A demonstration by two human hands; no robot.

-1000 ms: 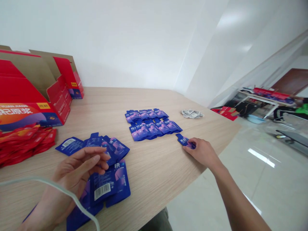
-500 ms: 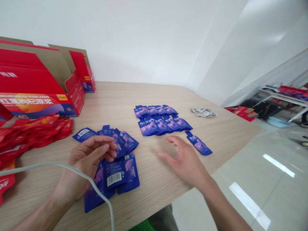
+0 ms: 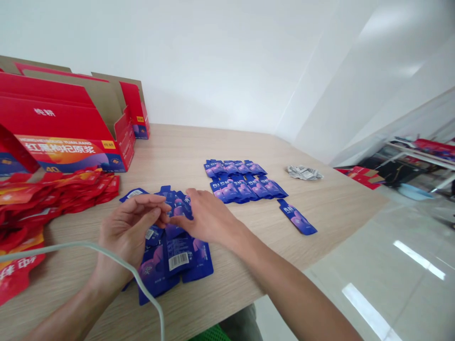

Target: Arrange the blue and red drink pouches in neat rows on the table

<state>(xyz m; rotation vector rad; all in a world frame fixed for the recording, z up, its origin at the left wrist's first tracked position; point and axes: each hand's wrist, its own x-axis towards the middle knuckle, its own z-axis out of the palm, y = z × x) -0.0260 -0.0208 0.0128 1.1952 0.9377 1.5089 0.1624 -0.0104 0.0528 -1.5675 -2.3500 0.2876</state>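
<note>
My left hand (image 3: pixel 130 227) is half curled, thumb against the bent fingers, above the left side of a loose pile of blue pouches (image 3: pixel 156 272). No pouch shows in it. From the right my right hand (image 3: pixel 208 215) reaches over the same pile, thumb and forefinger apart around a blue pouch (image 3: pixel 179 204) at its far side; whether they touch it is hard to see. Beyond, overlapping blue pouches lie face up in two rows, a back row (image 3: pixel 231 166) and a front row (image 3: pixel 245 188). A single blue pouch (image 3: pixel 297 217) lies apart on the right.
Red pouches (image 3: pixel 71 192) are heaped on the left, in front of an open red carton (image 3: pixel 71 137). A pale cable (image 3: pixel 106 252) crosses before my left forearm. Crumpled printed packets (image 3: pixel 304 172) lie at the right of the wooden table (image 3: pixel 199 139). Beyond its right edge is shiny floor.
My right hand has swung left from the bare table beside the single pouch to the loose pile. My left hand keeps its curled pose. The view has shifted slightly.
</note>
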